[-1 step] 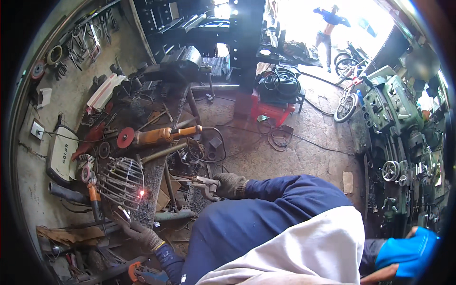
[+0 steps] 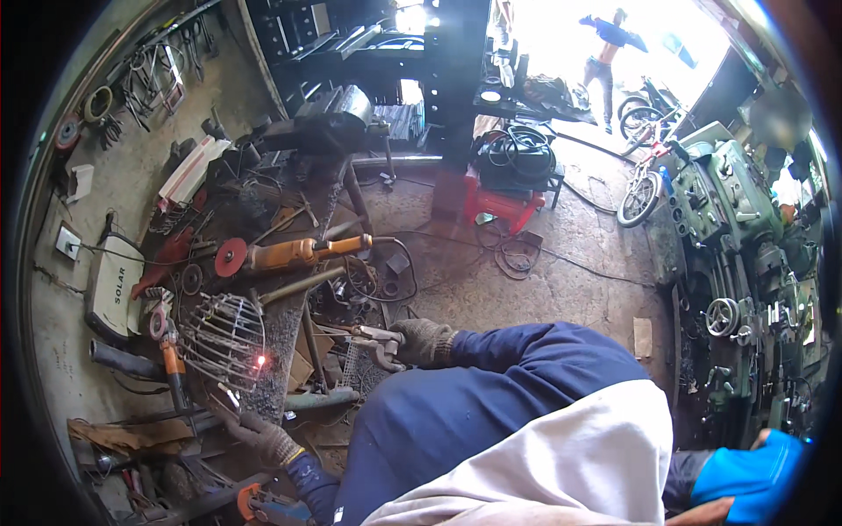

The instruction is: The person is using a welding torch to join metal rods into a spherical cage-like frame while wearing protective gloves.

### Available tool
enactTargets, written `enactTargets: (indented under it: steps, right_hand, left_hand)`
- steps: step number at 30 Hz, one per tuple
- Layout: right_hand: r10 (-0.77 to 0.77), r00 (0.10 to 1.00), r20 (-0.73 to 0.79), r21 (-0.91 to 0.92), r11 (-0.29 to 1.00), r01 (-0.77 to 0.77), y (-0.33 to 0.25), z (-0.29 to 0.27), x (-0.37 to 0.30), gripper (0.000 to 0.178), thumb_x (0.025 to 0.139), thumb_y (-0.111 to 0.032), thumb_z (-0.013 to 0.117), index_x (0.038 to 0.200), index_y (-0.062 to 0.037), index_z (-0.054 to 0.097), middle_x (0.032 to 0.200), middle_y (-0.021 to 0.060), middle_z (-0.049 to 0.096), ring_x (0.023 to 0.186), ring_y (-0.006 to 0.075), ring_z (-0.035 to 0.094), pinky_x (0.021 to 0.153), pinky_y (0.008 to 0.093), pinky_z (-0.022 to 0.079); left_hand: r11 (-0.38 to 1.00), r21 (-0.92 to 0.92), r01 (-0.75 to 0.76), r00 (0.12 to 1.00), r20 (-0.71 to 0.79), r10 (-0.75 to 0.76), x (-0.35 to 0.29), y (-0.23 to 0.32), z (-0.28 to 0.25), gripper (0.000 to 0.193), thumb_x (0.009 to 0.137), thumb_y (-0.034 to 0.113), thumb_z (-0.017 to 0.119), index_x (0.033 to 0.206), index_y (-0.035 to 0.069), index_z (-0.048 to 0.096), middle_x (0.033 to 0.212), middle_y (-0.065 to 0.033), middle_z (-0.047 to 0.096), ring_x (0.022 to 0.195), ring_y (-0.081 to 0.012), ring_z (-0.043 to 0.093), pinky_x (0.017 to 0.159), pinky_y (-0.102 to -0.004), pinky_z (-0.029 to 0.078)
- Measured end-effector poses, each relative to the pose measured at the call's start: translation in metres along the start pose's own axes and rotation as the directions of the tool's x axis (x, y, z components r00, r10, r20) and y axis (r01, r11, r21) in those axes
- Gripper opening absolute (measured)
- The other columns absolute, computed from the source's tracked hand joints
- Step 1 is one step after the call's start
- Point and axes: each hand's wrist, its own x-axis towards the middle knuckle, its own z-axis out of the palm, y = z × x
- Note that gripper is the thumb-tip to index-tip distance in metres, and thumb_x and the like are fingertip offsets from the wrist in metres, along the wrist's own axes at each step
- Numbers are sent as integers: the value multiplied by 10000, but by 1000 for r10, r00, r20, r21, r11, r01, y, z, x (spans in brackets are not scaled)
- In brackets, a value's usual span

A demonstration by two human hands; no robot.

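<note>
My left hand (image 2: pixel 263 436), in a worn grey glove, is closed on a thin metal rod (image 2: pixel 230 399). The rod points up at a round wire cage (image 2: pixel 224 337) lying on the cluttered bench. An orange spark (image 2: pixel 260 360) glows on the cage's lower right edge, just above that hand. My right hand (image 2: pixel 423 342), also gloved, grips a plier-like clamp tool (image 2: pixel 373 337) to the right of the cage. Dark blue sleeves and a white cloth (image 2: pixel 561 465) fill the lower middle of the view.
An orange angle grinder (image 2: pixel 294 254) with a red disc lies above the cage, and a white box (image 2: pixel 112 285) sits at the left. A red cart with coiled cables (image 2: pixel 509 175) stands behind. A green lathe (image 2: pixel 737 263) lines the right. A person (image 2: pixel 607 53) stands in the bright doorway.
</note>
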Motion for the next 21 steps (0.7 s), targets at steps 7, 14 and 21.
enactTargets:
  steps: [7,14,21]
  right_hand:
    - [-201,979,33,94,976,197,13,-37,57,454,739,-360,756,1069,-70,643,1004,184,685,970,362,667,833,440,519]
    - [-268,959,94,240,941,239,28,-46,94,481,750,-367,751,1108,-67,638,1018,188,685,967,363,664,849,442,518]
    - [-253,960,121,256,942,216,39,-73,101,494,767,-318,750,1178,-70,635,1057,171,697,1007,328,672,883,409,521]
  left_hand:
    - [980,169,109,994,-22,-107,-3,19,-3,419,1024,210,489,1387,1,476,1345,-225,553,1189,-336,581,1004,-406,475]
    - [969,207,131,991,-41,-125,1,17,5,451,1026,229,479,1407,-11,458,1409,-237,501,1298,-346,501,1076,-410,415]
    - [979,154,131,991,-48,-125,-2,52,17,449,1002,190,485,1376,-58,487,1383,-229,540,1261,-322,541,1066,-384,426]
